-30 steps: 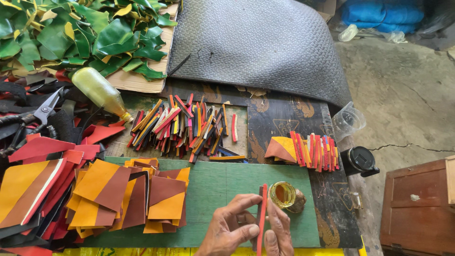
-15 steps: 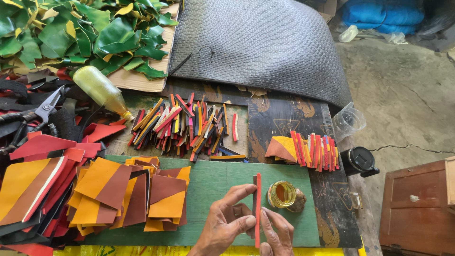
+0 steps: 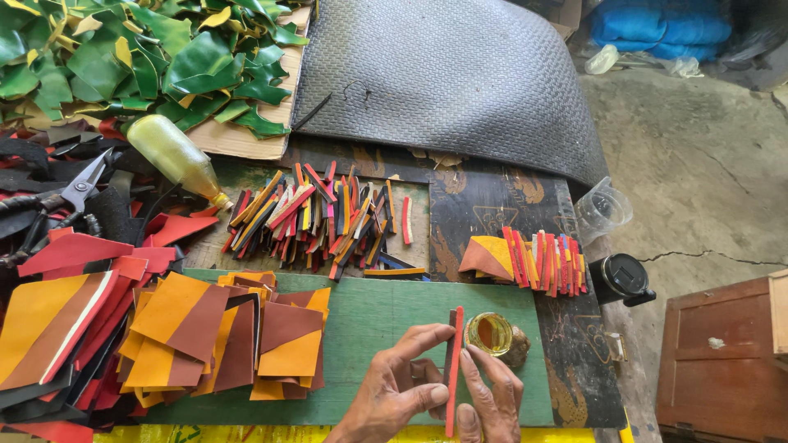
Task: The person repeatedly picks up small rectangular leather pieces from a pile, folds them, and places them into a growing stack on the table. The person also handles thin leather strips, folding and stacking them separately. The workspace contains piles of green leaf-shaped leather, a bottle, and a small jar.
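Both hands pinch one red strip [image 3: 453, 371] on the green cutting mat [image 3: 386, 316]. The strip is long, narrow, flat, bright red on its face with a darker edge along its left side; it stands near vertical in the head view, top end just left of the glue jar [image 3: 491, 333], bottom end down between the two hands. Left hand [image 3: 400, 392] holds it from the left, index finger stretched to the strip's upper part, thumb pressed lower. Right hand [image 3: 491, 396] closes on it from the right, fingers laid along its edge. So the hands are together, both clamped on the strip.

The glue jar is small, round, open, with yellowish liquid, and sits on the mat just right of the strip. Left of the strip on the mat: a stack of orange-and-brown patches [image 3: 222, 336]. Above the mat, a heap of mixed colour strips [image 3: 320, 217]; up and right of the jar, a smaller bundle of red and orange strips [image 3: 533, 261]. Far left of the mat, scissors [image 3: 78, 190] and a yellow squeeze bottle [image 3: 174, 157]. Top: green scraps [image 3: 139, 61] and a black woven sheet [image 3: 460, 78].
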